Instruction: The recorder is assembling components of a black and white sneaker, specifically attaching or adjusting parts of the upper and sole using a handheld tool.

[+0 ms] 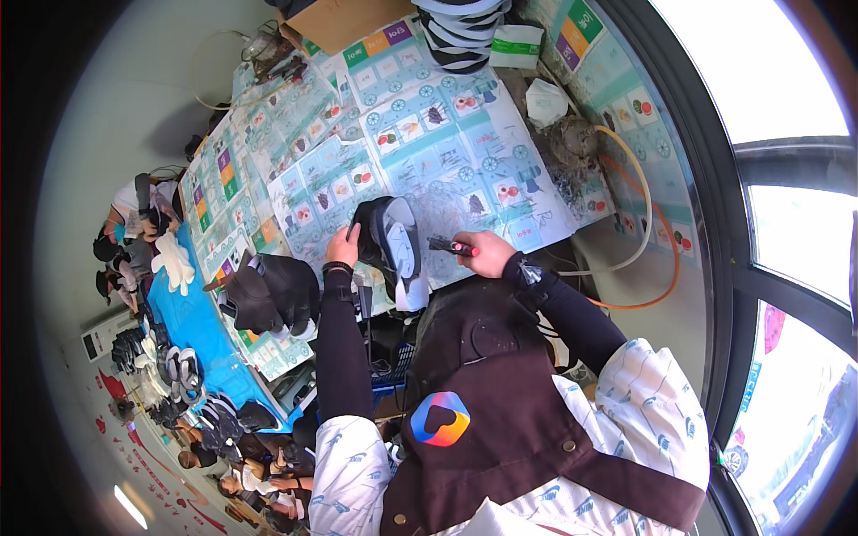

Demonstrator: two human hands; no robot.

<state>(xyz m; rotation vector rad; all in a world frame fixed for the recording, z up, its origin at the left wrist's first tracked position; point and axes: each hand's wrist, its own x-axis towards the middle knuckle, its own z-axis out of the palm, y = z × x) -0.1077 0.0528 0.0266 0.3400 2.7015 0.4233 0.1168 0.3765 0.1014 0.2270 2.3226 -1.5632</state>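
Observation:
A black sandal with a pale grey footbed (399, 246) lies on the paper-covered table near its front edge. My left hand (341, 247) is closed on the sandal's left side, thumb up against the dark upper. To the right of it, my right hand (487, 254) wraps round a short hand tool (453, 246) with a black head and red-pink handle. The tool points at the sandal, a small gap apart from it; its exact kind is unclear. Left of my left forearm sits a bunch of black footwear (273, 293).
A cardboard box (344, 22) and stacked black-and-white footwear (460, 34) stand at the far edge. Yellow (645, 192) and orange hoses (677, 259) loop down at the right, beside the window. White gloves (173, 264) lie on a blue sheet (189, 323) at left; other people work beyond.

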